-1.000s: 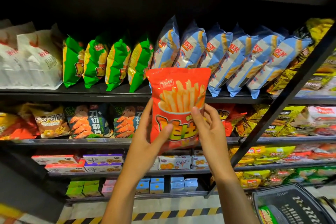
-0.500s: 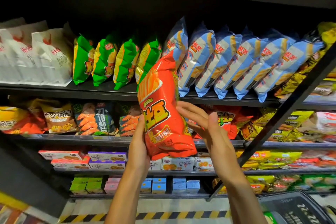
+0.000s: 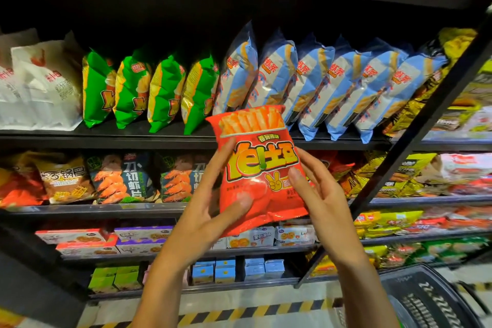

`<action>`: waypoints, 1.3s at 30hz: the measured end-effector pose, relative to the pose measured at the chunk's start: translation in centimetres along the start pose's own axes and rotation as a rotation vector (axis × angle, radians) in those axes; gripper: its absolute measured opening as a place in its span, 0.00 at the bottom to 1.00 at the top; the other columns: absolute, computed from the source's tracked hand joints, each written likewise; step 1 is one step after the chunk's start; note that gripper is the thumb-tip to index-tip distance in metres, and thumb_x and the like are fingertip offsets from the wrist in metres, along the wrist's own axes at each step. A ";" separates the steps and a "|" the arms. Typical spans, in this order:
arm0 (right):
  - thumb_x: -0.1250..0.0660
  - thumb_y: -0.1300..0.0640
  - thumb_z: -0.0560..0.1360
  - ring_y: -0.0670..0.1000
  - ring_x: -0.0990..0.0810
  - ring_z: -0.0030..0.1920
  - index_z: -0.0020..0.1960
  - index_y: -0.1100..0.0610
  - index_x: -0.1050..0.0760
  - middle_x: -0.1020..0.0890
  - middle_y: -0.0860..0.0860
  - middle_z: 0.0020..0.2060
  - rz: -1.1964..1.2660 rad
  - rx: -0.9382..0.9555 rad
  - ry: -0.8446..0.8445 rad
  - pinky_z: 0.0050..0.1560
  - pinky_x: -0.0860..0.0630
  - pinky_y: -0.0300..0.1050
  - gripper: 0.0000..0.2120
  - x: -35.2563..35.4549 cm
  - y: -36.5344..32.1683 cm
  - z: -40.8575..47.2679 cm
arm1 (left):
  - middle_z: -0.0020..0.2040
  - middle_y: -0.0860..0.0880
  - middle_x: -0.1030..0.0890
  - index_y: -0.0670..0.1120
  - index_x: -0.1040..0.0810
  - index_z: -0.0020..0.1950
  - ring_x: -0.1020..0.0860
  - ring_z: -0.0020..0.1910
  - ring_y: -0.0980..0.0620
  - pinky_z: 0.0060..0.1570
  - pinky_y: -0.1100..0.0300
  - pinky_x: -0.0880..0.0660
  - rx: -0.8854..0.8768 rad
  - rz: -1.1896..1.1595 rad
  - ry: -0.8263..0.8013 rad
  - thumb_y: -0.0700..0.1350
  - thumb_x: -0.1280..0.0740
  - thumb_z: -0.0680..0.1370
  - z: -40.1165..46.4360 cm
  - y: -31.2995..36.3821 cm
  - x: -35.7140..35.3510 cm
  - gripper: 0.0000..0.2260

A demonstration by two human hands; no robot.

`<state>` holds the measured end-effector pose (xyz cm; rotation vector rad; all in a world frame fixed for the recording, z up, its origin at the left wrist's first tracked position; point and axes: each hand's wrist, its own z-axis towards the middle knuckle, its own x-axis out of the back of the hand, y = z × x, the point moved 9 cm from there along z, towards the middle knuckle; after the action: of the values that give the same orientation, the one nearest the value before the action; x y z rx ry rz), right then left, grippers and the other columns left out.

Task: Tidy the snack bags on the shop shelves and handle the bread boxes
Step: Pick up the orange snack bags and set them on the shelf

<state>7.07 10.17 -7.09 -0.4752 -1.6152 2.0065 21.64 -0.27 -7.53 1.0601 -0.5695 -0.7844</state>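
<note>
So the red fries bag [image 3: 262,168] is now turned front-on to the camera, logo readable and upright. Half a second back it was twisted edge-on with the print running sideways, and a second back it was face-on but upside down, so it's basically been flipped right way up. Its long axis runs roughly up-down in the frame, leaning a bit: the top edge with the fries picture points to the upper middle, the bottom seam sits lower right of center.

Both hands have hold of it, in the middle of the frame in front of the shelves, not resting on any shelf. The left hand [image 3: 210,210] has its grip on the bag's left edge, thumb pressed onto the lower front and fingers behind. The right hand [image 3: 322,194] holds the right edge, thumb on the front near the peace-sign print, the other fingers fairly straight along the side.

Behind it, the blue-and-white bags [image 3: 332,82] lean in a row on the upper shelf [image 3: 159,138], with green bags [image 3: 149,88] to their left and white bags [image 3: 40,88] at the far left. A dark shopping basket [image 3: 426,298] is in the lower right corner.
</note>
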 end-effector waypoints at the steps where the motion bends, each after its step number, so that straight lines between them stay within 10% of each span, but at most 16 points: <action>1: 0.31 0.43 0.80 0.49 0.23 0.71 0.73 0.41 0.27 0.20 0.44 0.68 -0.003 -0.001 -0.003 0.71 0.27 0.62 0.21 0.1 -0.1 0.0 | 0.82 0.57 0.39 0.55 0.39 0.82 0.38 0.79 0.61 0.68 0.70 0.32 -0.010 0.038 0.013 0.39 0.31 0.80 0.1 0.3 0.0 0.33; 6: 0.31 0.46 0.79 0.46 0.35 0.79 0.78 0.48 0.33 0.34 0.43 0.79 -0.121 0.188 -0.115 0.75 0.30 0.49 0.30 0.1 -2.8 -0.7 | 0.83 0.56 0.43 0.53 0.33 0.79 0.41 0.79 0.65 0.65 0.74 0.32 0.001 0.000 0.027 0.42 0.30 0.79 0.5 0.6 -0.2 0.29; 11: 0.24 0.50 0.75 0.50 0.38 0.81 0.76 0.56 0.29 0.38 0.45 0.82 -0.060 0.221 -0.313 0.69 0.26 0.44 0.32 -0.5 -3.4 -1.4 | 0.82 0.59 0.40 0.58 0.32 0.79 0.46 0.83 0.57 0.79 0.43 0.41 0.052 -0.155 0.017 0.63 0.28 0.74 0.5 0.0 0.3 0.34; 15: 0.29 0.54 0.77 0.44 0.34 0.78 0.73 0.50 0.25 0.28 0.41 0.76 -0.141 0.228 -0.120 0.69 0.30 0.43 0.24 0.9 -3.3 -0.7 | 0.83 0.58 0.40 0.59 0.34 0.80 0.45 0.83 0.51 0.79 0.37 0.45 0.070 -0.198 -0.012 0.67 0.29 0.73 0.4 0.1 0.0 0.37; 18: 0.31 0.45 0.79 0.47 0.28 0.75 0.72 0.45 0.24 0.23 0.44 0.72 -0.091 0.174 -0.021 0.75 0.31 0.56 0.21 1.5 -2.6 -0.3 | 0.81 0.58 0.37 0.62 0.34 0.79 0.42 0.82 0.50 0.78 0.40 0.43 0.063 -0.124 -0.046 0.71 0.33 0.73 0.5 0.4 -0.8 0.36; 27: 0.34 0.52 0.82 0.46 0.21 0.68 0.74 0.46 0.28 0.19 0.45 0.66 -0.048 0.073 -0.061 0.67 0.25 0.45 0.20 1.5 -1.6 0.2 | 0.71 0.58 0.23 0.55 0.32 0.78 0.24 0.68 0.60 0.59 0.71 0.26 0.095 -0.101 0.001 0.63 0.30 0.76 1.4 0.0 -1.7 0.33; 33: 0.34 0.57 0.81 0.41 0.22 0.68 0.75 0.48 0.30 0.19 0.38 0.65 -0.089 0.084 -0.081 0.65 0.27 0.34 0.23 1.2 -1.0 0.2 | 0.68 0.52 0.19 0.56 0.29 0.76 0.21 0.67 0.53 0.59 0.62 0.22 0.136 -0.142 0.106 0.58 0.36 0.81 2.2 -1.0 -1.0 0.23; 39: 0.31 0.44 0.80 0.44 0.21 0.68 0.69 0.46 0.23 0.18 0.43 0.65 -0.043 0.084 0.038 0.70 0.25 0.49 0.19 2.1 -1.0 0.7 | 0.65 0.52 0.18 0.55 0.27 0.73 0.19 0.64 0.51 0.58 0.57 0.21 0.138 -0.117 0.118 0.55 0.39 0.81 2.4 -1.1 -1.3 0.20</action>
<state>5.17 10.95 -5.86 -0.4415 -1.4997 2.0121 18.77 -0.89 -7.66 1.2676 -0.4695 -0.7869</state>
